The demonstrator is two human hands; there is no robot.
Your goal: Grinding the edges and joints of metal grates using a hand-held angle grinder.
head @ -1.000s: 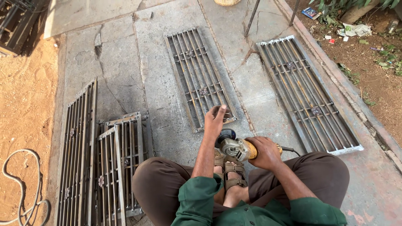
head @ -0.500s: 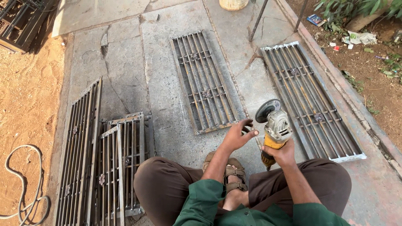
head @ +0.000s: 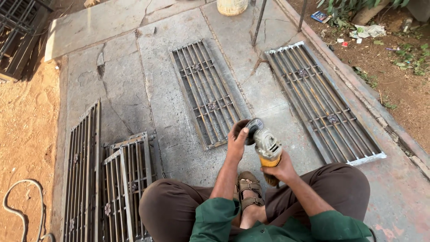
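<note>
I sit cross-legged on a concrete slab. My right hand (head: 278,171) grips the yellow body of an angle grinder (head: 267,145), held upright with its head tilted away from me. My left hand (head: 237,136) rests on the grinder's round disc (head: 254,126) at the top, fingers curled around its edge. Just beyond the tool lies a dark metal window grille (head: 205,92) flat on the slab. A longer grille (head: 320,99) lies to the right of it.
Several more grilles (head: 107,179) are stacked at my left. A pale hose (head: 24,208) lies on the sand at far left. A bucket (head: 232,6) and thin metal rods (head: 260,22) stand at the top. A raised kerb (head: 371,96) borders the right side.
The grinder has been lifted off the ground and turned upright. My left hand has moved from the near grille onto the grinder's disc.
</note>
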